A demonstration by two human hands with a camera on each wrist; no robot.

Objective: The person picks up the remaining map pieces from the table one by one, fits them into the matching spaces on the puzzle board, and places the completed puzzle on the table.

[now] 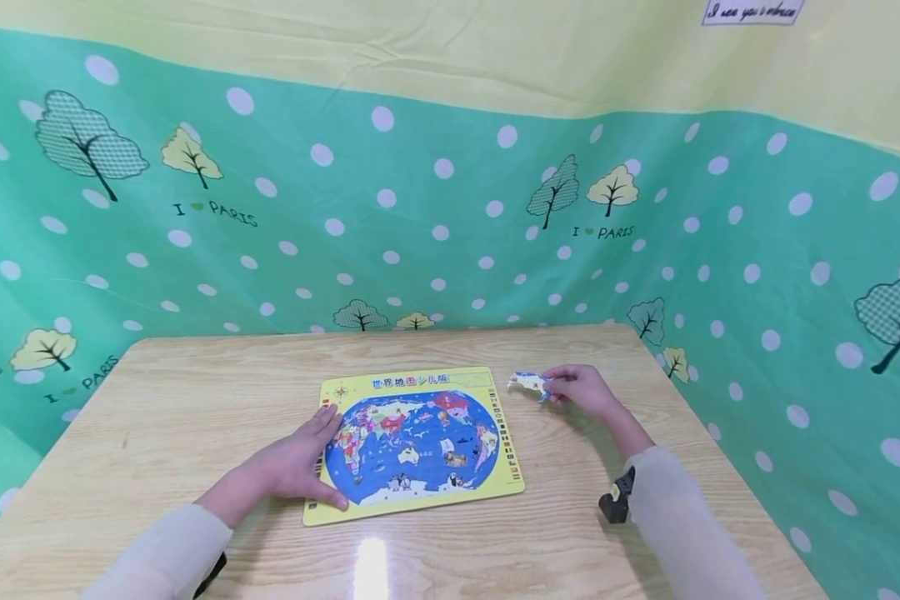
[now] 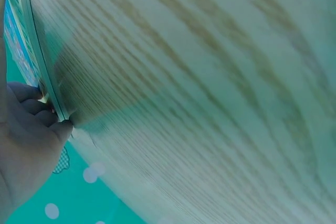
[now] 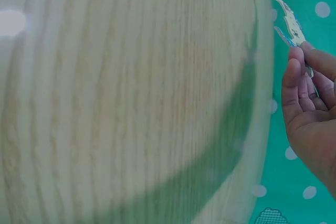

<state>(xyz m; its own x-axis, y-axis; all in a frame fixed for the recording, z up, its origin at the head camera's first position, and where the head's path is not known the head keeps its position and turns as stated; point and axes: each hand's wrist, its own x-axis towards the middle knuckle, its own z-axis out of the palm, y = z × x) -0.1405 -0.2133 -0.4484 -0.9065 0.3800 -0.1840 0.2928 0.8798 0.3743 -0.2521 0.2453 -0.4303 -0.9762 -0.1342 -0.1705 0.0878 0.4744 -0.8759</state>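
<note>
A yellow-bordered world map puzzle board (image 1: 412,508) lies on the table with its blue oval map facing up. My left hand (image 1: 300,458) rests on its left edge, thumb towards the near corner and fingers spread further up. In the left wrist view the fingers (image 2: 39,111) touch the board's edge (image 2: 39,51). Just off the board's far right corner, my right hand (image 1: 581,387) pinches a white-and-blue irregular puzzle piece (image 1: 528,382). The right wrist view shows this piece (image 3: 291,24) held between thumb and fingertips, raised above the table.
The wood-grain table (image 1: 195,383) extends on all sides of the board. Behind it and to the right hangs a green dotted curtain (image 1: 420,250) with printed trees. A bright light reflection lies on the table near the front. A black strap (image 1: 617,496) is on the right wrist.
</note>
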